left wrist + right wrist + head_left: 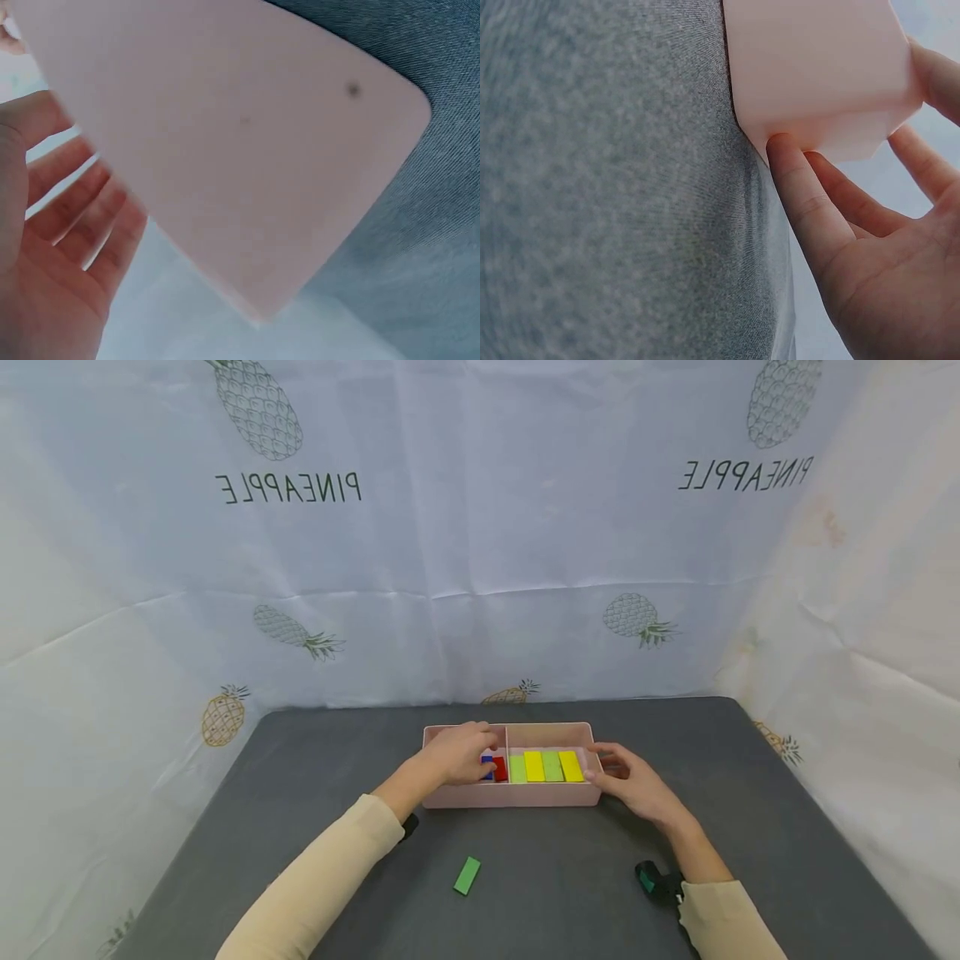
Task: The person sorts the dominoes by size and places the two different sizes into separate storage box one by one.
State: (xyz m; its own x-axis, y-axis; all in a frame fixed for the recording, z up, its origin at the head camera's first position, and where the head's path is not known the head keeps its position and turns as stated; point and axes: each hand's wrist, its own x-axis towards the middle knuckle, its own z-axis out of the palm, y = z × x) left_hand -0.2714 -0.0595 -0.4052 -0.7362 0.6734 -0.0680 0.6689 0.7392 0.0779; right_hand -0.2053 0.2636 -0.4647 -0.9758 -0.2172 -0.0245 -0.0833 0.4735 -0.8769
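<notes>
A pink two-compartment box (510, 795) lies across the dark table. My left hand (459, 753) reaches over its left compartment, thumb and fingers apart, near a red block (500, 768) and a blue block (487, 768). In the left wrist view, the left hand (67, 217) appears beyond the box wall (247, 150), its fingertips hidden. My right hand (633, 781) holds the box's right end. The right wrist view shows fingers of the right hand (885, 247) against the end wall (817, 67), with another digit at the upper edge.
Yellow blocks (534, 767) and light green blocks (552, 767) stand in a row in the right compartment. A single green block (467, 876) lies on the table (555, 877) in front of the box. Behind the table hangs a pineapple-printed cloth (465, 543).
</notes>
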